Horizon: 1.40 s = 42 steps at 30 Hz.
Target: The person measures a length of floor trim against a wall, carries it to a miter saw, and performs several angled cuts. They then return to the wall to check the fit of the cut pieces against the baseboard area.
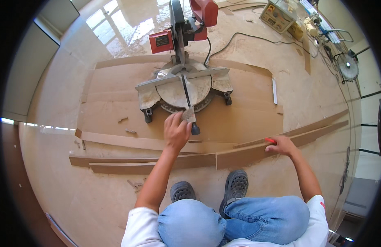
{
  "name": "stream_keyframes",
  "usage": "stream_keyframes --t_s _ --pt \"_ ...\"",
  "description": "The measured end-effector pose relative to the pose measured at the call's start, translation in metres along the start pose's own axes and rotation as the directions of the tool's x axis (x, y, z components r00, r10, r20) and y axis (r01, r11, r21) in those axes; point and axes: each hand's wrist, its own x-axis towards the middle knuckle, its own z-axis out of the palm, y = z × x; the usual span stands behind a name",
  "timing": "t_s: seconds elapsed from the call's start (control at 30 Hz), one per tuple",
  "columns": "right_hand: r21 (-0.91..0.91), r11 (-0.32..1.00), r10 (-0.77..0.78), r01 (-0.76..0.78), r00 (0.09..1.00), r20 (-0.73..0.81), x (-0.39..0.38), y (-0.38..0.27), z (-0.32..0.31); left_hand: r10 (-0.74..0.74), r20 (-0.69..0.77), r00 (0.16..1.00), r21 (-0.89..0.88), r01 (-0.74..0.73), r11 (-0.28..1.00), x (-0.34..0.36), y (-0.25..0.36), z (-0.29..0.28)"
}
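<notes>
My left hand (177, 131) grips a small flat offcut (188, 115) at the front of a red and grey mitre saw (166, 85), just beside its black handle knob (195, 128). My right hand (281, 146) is closed on a red marker or pencil (269, 140), over long brown strips (240, 160) that lie across the floor in front of me. The saw stands on a cardboard sheet (108, 115) with small offcuts (130, 132) scattered on it.
At the back right are a dusty boxy machine (277, 16), hoses and cables (260, 40), and a round fan-like item (347, 65). Cabinet panels (28, 70) line the left. My feet (233, 189) are just behind the strips. A white strip (275, 91) lies by the cardboard's right edge.
</notes>
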Motion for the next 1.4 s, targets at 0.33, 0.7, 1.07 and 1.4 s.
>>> stream_keyframes --t_s 0.33,0.7,1.07,1.4 --pt "0.274 0.951 -0.063 0.142 0.958 -0.279 0.115 -0.014 -0.070 -0.690 0.307 0.655 -0.082 0.741 0.667 -0.064 0.052 -0.009" --pt "0.142 0.981 -0.046 0.131 0.872 -0.488 0.157 -0.082 -0.082 -0.688 0.461 0.560 -0.562 0.785 0.263 -0.045 0.049 0.055" --pt "-0.024 0.996 -0.078 0.088 0.685 -0.724 0.191 -0.097 -0.075 -0.810 0.314 0.496 -0.746 0.657 0.114 -0.061 -0.057 -0.003" --pt "-0.203 0.975 -0.210 0.091 0.675 -0.707 0.198 -0.116 -0.069 -0.785 0.226 0.577 -0.557 0.737 0.382 -0.063 -0.067 -0.017"
